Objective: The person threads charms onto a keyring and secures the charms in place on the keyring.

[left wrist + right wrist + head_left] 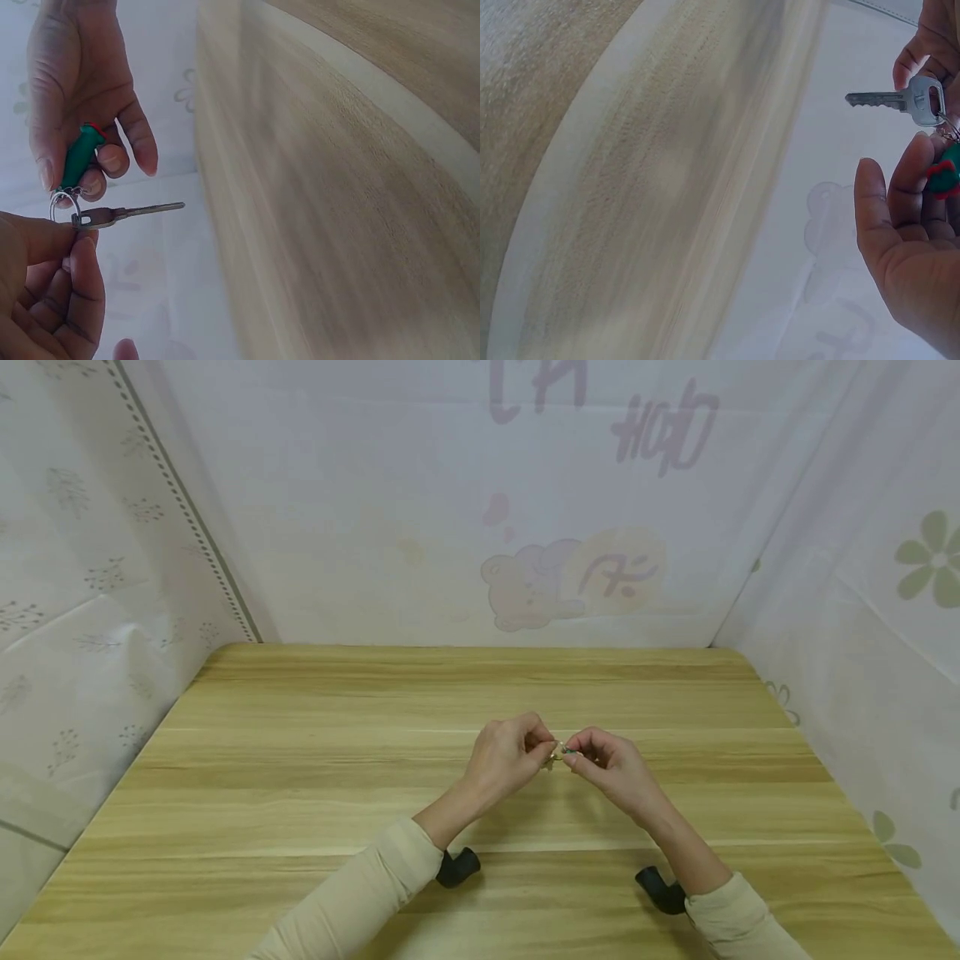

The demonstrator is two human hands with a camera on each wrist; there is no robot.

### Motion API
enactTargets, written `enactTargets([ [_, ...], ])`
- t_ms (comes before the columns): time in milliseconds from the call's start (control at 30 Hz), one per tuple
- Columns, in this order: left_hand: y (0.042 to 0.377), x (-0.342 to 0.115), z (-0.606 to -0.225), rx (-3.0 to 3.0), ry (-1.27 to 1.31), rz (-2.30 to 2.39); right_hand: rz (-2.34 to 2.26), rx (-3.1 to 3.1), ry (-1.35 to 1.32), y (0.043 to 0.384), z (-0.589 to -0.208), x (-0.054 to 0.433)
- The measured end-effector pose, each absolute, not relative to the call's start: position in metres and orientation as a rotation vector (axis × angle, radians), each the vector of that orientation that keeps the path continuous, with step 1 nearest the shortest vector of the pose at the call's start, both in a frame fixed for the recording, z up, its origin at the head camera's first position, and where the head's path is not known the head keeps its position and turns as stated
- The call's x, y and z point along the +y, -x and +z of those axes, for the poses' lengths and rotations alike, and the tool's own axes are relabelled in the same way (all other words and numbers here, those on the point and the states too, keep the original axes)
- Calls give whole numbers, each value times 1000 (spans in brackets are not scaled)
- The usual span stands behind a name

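Note:
In the left wrist view a metal key (120,215) hangs on a thin split key ring (78,204), joined to a green charm with a red end (80,156). My left hand (506,752) pinches the key ring beside the key's head, thumb against forefinger. Facing it, my right hand (615,772) holds the green charm between thumb and fingers. The right wrist view shows the toothed key (889,100) pointing away from both hands, with the charm (946,176) at the right hand's fingers. Both hands are raised above the table, fingertips close together.
A wood-grain table (337,760) spreads beneath the hands. Printed white fabric walls (360,527) enclose its back and sides. Black curved pieces (459,867) show by both wrists, the other one (660,891) near the right sleeve.

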State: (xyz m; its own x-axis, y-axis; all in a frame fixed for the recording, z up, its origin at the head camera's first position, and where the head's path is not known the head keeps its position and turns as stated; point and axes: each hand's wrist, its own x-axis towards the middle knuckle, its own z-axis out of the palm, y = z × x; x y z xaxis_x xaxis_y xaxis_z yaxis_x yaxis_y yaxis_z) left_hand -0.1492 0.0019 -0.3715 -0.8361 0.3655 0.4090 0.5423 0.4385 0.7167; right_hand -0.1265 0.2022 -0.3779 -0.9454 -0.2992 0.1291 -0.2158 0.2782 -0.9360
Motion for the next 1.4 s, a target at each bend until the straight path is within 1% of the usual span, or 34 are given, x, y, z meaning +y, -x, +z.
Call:
enactTargets([
  [233, 150, 2, -370, -2558, 710, -1476, -1760, 2478, 471, 128, -378, 200],
  [333, 150, 2, -369, -2574, 716, -1462, -1757, 2486, 452, 128, -377, 198],
  [533, 153, 3, -371, -2387, 909, -1086, -1745, 2512, 491, 130, -374, 196],
  [700, 155, 3, -374, -2248, 933, -909, -1743, 2510, 501, 131, -374, 195],
  [1133, 150, 0, -370, -2460, 778, -1187, -1736, 2493, 462, 130, -374, 196],
  [1400, 151, -2, -370, -2530, 660, -1474, -1748, 2482, 459, 130, -375, 195],
])
